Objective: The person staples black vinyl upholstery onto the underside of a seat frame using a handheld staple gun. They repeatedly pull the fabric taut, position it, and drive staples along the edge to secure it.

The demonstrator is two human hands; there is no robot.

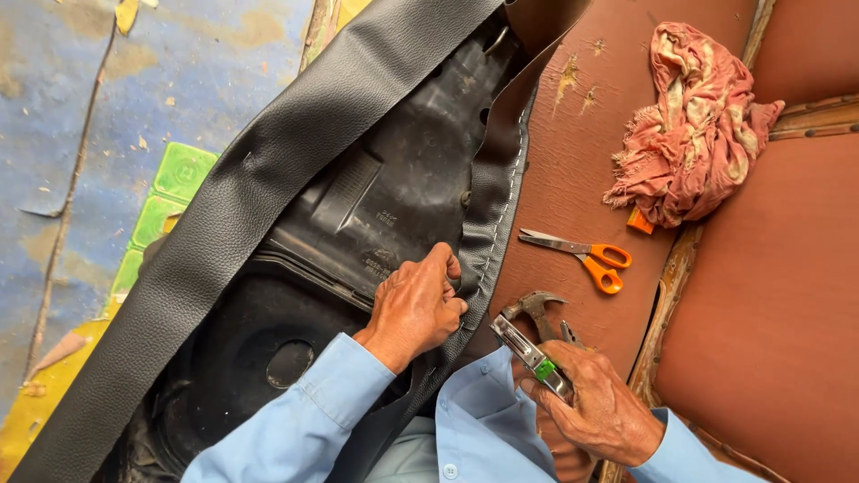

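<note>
- Seat base (394, 197), a black moulded plastic shell lying underside up, runs diagonally from the lower left of the frame to the top centre, so its rim is exposed for work.
- Black leatherette cover (242, 206) wraps over the shell's outer side; its stitched edge folds over the rim at centre right.
- Left hand (413, 309), at centre, is closed on that folded edge, fingers curled and pinching it against the rim, apparently to keep the cover taut.
- Right hand (598, 402), at lower right, is wrapped around a metal stapler (528, 353) with a green tab, its nose pointed toward the held edge.
- Hammer (535, 309) lies just beside the stapler on the brown cushion (769, 313), within easy reach.
- Orange-handled scissors (582, 255) rest shut further up the cushion.
- Pink rag (698, 125) sits bunched at the upper right, well apart from the hands.
</note>
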